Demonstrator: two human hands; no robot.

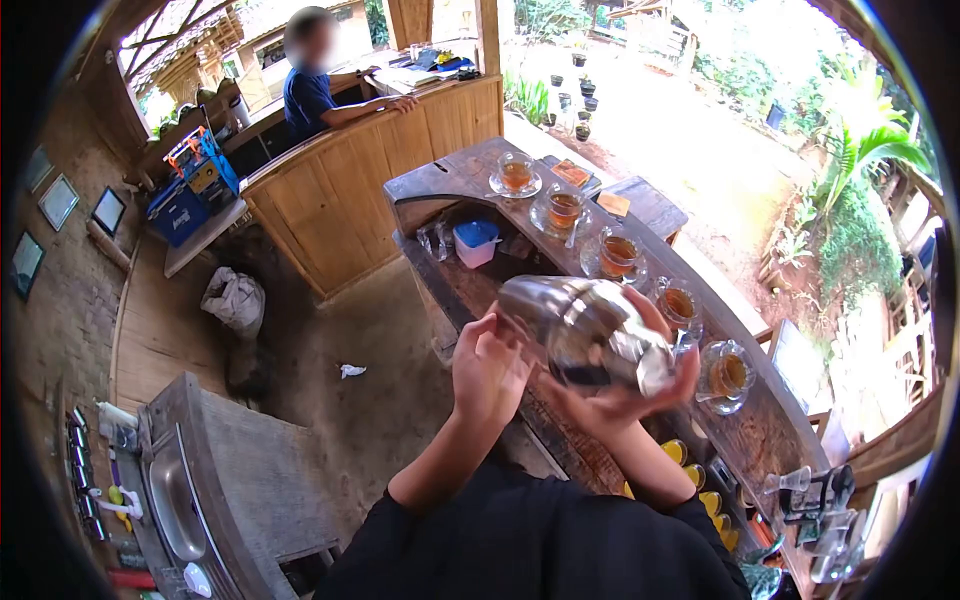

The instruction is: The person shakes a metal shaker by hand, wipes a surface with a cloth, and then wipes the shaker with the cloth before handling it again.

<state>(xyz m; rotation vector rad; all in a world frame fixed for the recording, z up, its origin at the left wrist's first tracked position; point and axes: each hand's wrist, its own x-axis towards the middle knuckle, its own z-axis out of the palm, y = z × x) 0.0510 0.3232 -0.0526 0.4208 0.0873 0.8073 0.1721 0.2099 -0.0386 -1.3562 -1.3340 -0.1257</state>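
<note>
Between my two hands a shiny silver metal canister [585,330] is held up on its side over the wooden counter, its right end blurred by motion. My left hand [490,365] grips the left end, with thumb and fingers against the metal. Under and around the right end my right hand [635,390] is curled, its fingers partly hidden behind the canister. Just beyond stand several glass cups of amber tea on clear saucers, among them a cup [617,255] behind the canister and a cup [728,375] right of my right hand.
A curved wooden counter [765,430] runs along the right. Its shelf holds a blue-lidded tub [476,243] and several yellow cups [710,502]. At lower left is a metal sink [178,495]. A person in a blue shirt [308,103] is behind the wooden partition [375,185].
</note>
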